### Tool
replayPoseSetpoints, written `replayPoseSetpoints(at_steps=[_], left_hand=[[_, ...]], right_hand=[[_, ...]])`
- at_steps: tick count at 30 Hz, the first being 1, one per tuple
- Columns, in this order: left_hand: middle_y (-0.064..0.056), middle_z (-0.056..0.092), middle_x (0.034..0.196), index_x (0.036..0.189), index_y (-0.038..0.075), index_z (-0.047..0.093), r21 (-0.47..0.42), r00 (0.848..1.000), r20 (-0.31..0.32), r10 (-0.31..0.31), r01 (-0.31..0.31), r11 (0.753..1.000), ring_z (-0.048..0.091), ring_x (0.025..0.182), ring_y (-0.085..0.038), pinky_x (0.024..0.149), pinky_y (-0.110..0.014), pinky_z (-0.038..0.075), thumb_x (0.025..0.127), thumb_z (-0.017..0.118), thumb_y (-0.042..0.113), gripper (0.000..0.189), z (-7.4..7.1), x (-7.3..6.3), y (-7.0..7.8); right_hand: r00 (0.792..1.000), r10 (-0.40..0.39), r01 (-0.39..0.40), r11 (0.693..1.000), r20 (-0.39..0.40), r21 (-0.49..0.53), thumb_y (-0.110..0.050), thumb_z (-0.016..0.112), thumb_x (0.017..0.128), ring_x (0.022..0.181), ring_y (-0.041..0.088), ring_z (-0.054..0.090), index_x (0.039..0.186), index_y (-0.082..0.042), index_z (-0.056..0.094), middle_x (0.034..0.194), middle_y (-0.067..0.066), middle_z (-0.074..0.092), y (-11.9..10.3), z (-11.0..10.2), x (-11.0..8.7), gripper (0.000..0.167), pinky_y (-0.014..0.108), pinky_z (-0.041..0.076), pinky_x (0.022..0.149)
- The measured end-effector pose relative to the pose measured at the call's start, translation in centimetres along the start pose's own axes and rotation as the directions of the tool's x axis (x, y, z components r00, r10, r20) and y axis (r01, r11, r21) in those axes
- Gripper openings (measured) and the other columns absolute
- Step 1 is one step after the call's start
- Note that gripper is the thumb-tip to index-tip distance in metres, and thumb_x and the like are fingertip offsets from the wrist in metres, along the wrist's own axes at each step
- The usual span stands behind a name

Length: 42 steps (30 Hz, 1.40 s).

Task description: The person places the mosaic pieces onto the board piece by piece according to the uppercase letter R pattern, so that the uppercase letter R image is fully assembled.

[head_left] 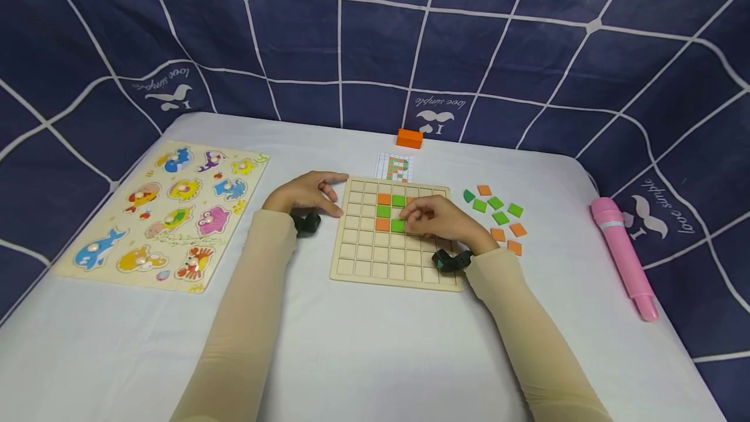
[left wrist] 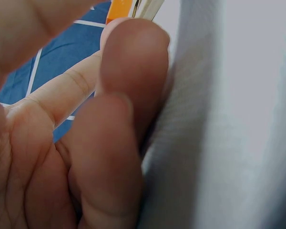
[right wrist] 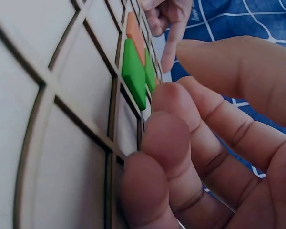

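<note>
A wooden grid board (head_left: 363,270) lies flat at the middle of the table, with several orange and green square tiles in its upper cells. At the board's left edge is my left hand (head_left: 307,193), its index finger and thumb spread to the rim and its other fingers bent. My right hand (head_left: 436,219) hovers over the board with fingers loosely bent, fingertips right beside a green tile (head_left: 398,226). In the right wrist view that green tile (right wrist: 134,74) sits by an orange one (right wrist: 135,36), and nothing shows between thumb and fingers. The right hand hides some cells.
Right of the board lie loose green and orange tiles (head_left: 500,217). Behind it are a pattern card (head_left: 395,167) and an orange block (head_left: 409,139). A sea-animal peg puzzle (head_left: 193,213) occupies the left; a pink microphone-shaped toy (head_left: 625,259) lies far right.
</note>
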<state>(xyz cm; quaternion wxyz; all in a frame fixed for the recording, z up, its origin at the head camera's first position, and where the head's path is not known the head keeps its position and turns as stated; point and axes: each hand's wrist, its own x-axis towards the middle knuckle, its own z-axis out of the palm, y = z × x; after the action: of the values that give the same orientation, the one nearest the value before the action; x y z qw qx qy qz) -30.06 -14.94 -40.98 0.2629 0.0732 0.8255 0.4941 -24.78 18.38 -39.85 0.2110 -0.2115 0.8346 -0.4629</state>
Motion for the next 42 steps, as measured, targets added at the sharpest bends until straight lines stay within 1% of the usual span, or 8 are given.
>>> replayPoseSetpoints(at_steps=[8, 14, 18, 24, 30, 34, 38, 42], left_hand=[[-0.009, 0.060, 0.104, 0.166, 0.014, 0.046, 0.007, 1.000, -0.007, -0.011, 0.011, 1.000, 0.052, 0.083, -0.019, 0.065, -0.025, 0.041, 0.079, 0.094, 0.001, 0.101, 0.0, 0.1, 0.1], [-0.008, 0.061, 0.102, 0.166, 0.013, 0.045, 0.020, 1.000, -0.002, -0.003, 0.003, 1.000, 0.050, 0.080, -0.018, 0.062, -0.025, 0.039, 0.079, 0.094, 0.002, 0.100, -0.2, 0.2, 0.1], [-0.008, 0.061, 0.101, 0.166, 0.013, 0.045, 0.020, 1.000, -0.001, 0.001, -0.001, 1.000, 0.051, 0.081, -0.018, 0.064, -0.024, 0.040, 0.079, 0.094, 0.002, 0.101, -0.2, 0.2, 0.1], [-0.009, 0.060, 0.100, 0.166, 0.011, 0.044, 0.015, 1.000, 0.002, 0.003, -0.003, 1.000, 0.052, 0.082, -0.018, 0.065, -0.023, 0.043, 0.079, 0.094, 0.001, 0.101, -0.1, 0.1, 0.0], [-0.009, 0.059, 0.101, 0.167, 0.010, 0.043, -0.003, 1.000, 0.014, 0.007, -0.007, 1.000, 0.054, 0.084, -0.018, 0.067, -0.022, 0.047, 0.079, 0.094, 0.000, 0.102, -0.1, 0.0, -0.1], [-0.009, 0.060, 0.101, 0.166, 0.010, 0.044, -0.002, 1.000, 0.013, 0.007, -0.007, 1.000, 0.054, 0.083, -0.017, 0.066, -0.021, 0.046, 0.079, 0.094, 0.001, 0.102, 0.0, 0.0, -0.3], [-0.009, 0.060, 0.102, 0.166, 0.011, 0.044, 0.012, 1.000, 0.009, 0.007, -0.007, 1.000, 0.053, 0.082, -0.017, 0.065, -0.022, 0.045, 0.079, 0.094, 0.001, 0.101, -0.1, 0.0, -0.4], [-0.010, 0.060, 0.103, 0.166, 0.011, 0.044, 0.019, 1.000, 0.011, 0.013, -0.013, 1.000, 0.053, 0.082, -0.018, 0.066, -0.022, 0.045, 0.080, 0.094, 0.002, 0.100, -0.1, 0.0, -0.3]], right_hand=[[0.999, 0.045, -0.046, 0.989, 0.015, 0.143, -0.006, 0.073, 0.101, 0.078, 0.015, 0.061, 0.128, 0.008, 0.069, 0.099, 0.004, 0.071, 0.7, -1.2, -1.2, 0.030, 0.025, 0.055, 0.072], [0.999, 0.041, -0.044, 0.979, 0.017, 0.198, -0.005, 0.069, 0.103, 0.077, 0.016, 0.061, 0.131, 0.011, 0.065, 0.102, 0.008, 0.072, 1.0, -2.1, -2.6, 0.033, 0.027, 0.055, 0.071], [0.998, 0.058, -0.056, 0.974, 0.000, 0.220, -0.005, 0.068, 0.103, 0.077, 0.017, 0.060, 0.133, 0.012, 0.063, 0.104, 0.011, 0.071, 1.4, -2.7, -3.5, 0.035, 0.027, 0.054, 0.071], [0.996, 0.079, -0.064, 0.967, -0.052, 0.246, -0.005, 0.069, 0.104, 0.079, 0.018, 0.061, 0.133, 0.015, 0.061, 0.102, 0.012, 0.070, 2.2, -3.6, -4.9, 0.037, 0.028, 0.055, 0.073], [0.991, 0.095, -0.067, 0.965, -0.099, 0.255, -0.007, 0.070, 0.103, 0.081, 0.017, 0.062, 0.134, 0.016, 0.059, 0.104, 0.006, 0.073, 2.9, -4.6, -6.5, 0.040, 0.029, 0.057, 0.076], [0.983, 0.116, -0.077, 0.965, -0.145, 0.250, -0.009, 0.071, 0.104, 0.080, 0.016, 0.062, 0.133, 0.014, 0.060, 0.102, 0.005, 0.073, 3.3, -5.3, -7.6, 0.039, 0.028, 0.057, 0.075], [0.973, 0.118, -0.069, 0.969, -0.199, 0.238, -0.012, 0.071, 0.104, 0.077, 0.015, 0.062, 0.130, 0.010, 0.064, 0.098, 0.006, 0.070, 3.8, -6.1, -8.7, 0.034, 0.028, 0.057, 0.072], [0.962, 0.079, -0.017, 0.973, -0.263, 0.229, -0.009, 0.069, 0.105, 0.076, 0.014, 0.063, 0.124, 0.004, 0.069, 0.095, 0.005, 0.070, 4.6, -6.8, -9.9, 0.023, 0.028, 0.057, 0.071]])
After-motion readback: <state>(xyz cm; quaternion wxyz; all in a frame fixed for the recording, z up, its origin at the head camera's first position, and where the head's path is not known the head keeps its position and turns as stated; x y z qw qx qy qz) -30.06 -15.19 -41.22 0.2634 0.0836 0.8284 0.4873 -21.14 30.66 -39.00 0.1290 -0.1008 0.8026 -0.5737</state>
